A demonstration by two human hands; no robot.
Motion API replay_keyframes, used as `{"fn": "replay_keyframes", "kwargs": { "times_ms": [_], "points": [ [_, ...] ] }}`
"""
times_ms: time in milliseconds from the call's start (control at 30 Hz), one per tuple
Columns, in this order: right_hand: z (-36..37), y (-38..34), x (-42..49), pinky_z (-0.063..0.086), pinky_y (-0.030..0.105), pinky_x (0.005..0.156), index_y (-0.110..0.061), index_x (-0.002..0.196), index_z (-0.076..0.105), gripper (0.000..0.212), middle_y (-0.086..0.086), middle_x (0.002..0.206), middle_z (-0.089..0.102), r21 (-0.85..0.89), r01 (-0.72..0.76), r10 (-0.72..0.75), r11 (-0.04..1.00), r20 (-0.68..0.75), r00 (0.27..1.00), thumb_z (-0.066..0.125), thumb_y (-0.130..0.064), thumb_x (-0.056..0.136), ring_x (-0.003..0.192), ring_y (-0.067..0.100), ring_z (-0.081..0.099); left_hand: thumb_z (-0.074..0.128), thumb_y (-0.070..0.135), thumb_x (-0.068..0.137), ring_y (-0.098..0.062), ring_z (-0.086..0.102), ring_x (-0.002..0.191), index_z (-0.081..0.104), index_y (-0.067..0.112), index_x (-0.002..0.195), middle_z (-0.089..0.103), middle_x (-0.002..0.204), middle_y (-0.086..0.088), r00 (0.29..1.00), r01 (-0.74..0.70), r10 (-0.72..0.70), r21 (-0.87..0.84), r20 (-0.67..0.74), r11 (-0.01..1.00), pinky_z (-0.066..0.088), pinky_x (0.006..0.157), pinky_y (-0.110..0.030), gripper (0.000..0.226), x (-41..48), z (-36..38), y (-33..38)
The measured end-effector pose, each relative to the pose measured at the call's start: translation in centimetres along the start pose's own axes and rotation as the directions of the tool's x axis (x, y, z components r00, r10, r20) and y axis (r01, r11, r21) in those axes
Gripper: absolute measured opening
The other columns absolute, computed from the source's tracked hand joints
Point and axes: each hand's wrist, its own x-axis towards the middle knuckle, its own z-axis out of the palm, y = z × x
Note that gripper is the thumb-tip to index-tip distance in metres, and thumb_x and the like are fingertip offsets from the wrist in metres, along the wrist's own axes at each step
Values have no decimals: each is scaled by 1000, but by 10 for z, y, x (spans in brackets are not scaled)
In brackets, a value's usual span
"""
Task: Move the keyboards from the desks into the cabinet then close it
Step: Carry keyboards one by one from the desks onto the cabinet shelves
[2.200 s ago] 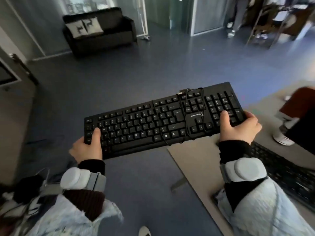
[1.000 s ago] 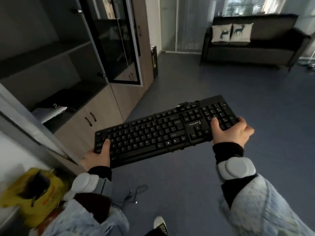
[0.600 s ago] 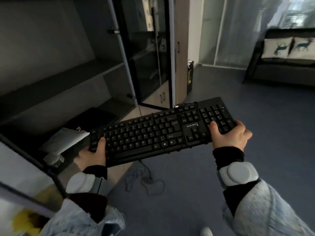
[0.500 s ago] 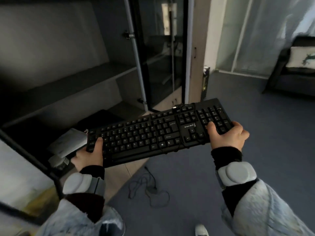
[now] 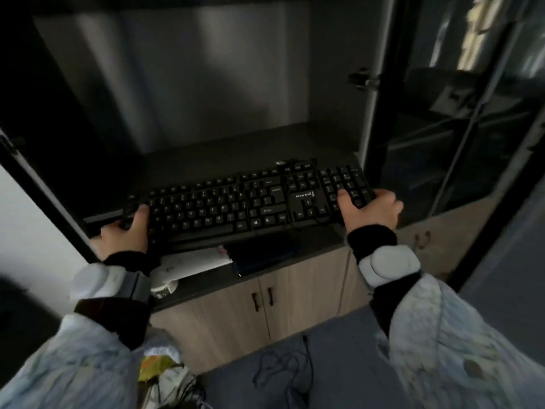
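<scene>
Keyboard (image 5: 247, 202), black with its cable wrapped across the keys, sits level inside the open cabinet (image 5: 206, 84), just above the dark shelf (image 5: 309, 246). The left hand (image 5: 125, 234) grips its left end and the right hand (image 5: 370, 209) its right end, thumbs on the keys. White papers (image 5: 194, 261) lie on the shelf's near edge.

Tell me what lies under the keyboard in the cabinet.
Under the keyboard a dark flat item and white papers poke out on the shelf. How far they extend beneath is covered.
</scene>
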Motion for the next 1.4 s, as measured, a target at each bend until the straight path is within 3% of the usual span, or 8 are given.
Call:
{"fn": "replay_keyframes", "kwargs": {
  "times_ms": [200, 367, 633, 933, 1167, 1400],
  "points": [
    [125, -38, 56, 45, 38, 87, -4, 116, 46, 72, 16, 122, 46, -53, 35, -30, 998, 97, 995, 67, -54, 68, 109, 35, 53, 53, 64, 77, -48, 42, 125, 51, 4, 134, 36, 142, -28, 996, 50, -44, 69, -82, 996, 30, 110, -47, 82, 115, 33, 21],
    [244, -72, 90, 44, 43, 93, -3, 115, 46, 74, 16, 122, 48, -150, 41, -14, 988, 182, 983, 65, -58, 68, 112, 35, 51, 52, 63, 78, -50, 39, 127, 46, 1, 136, 35, 142, -32, 991, 107, -94, 134, -99, 985, 28, 110, -50, 86, 219, 63, 34],
    [329, -81, 115, 37, 44, 96, -5, 119, 49, 82, 14, 123, 52, -434, 145, -64, 889, 196, 979, 55, -68, 67, 117, 33, 47, 45, 58, 87, -47, 33, 133, 39, -6, 140, 40, 142, -33, 994, 107, -103, 272, -29, 956, 28, 108, -48, 84, 283, 89, 19],
    [331, -84, 119, 36, 46, 97, -4, 121, 47, 76, 16, 127, 49, -488, 191, -82, 852, 236, 968, 52, -63, 73, 120, 34, 44, 42, 59, 86, -49, 40, 128, 43, -7, 136, 45, 137, -36, 995, 99, -78, 410, -68, 907, 31, 106, -47, 83, 276, 90, 23],
    [272, -89, 85, 36, 47, 96, -11, 125, 47, 59, 14, 129, 47, -220, 286, -223, 932, 272, 936, 52, -49, 80, 122, 33, 43, 44, 53, 88, -43, 37, 132, 51, 10, 134, 44, 139, -28, 996, -15, 42, 316, -79, 949, 30, 110, -45, 63, 179, 69, 30],
    [190, -60, 20, 39, 39, 94, -10, 117, 52, 44, 12, 119, 58, 35, 450, -414, 892, 462, 784, 52, -40, 85, 115, 28, 50, 42, 46, 91, -34, 50, 125, 62, 7, 119, 58, 129, -20, 998, -40, 47, 119, -50, 992, 36, 103, -36, 52, 31, 45, -12]
  ]
}}
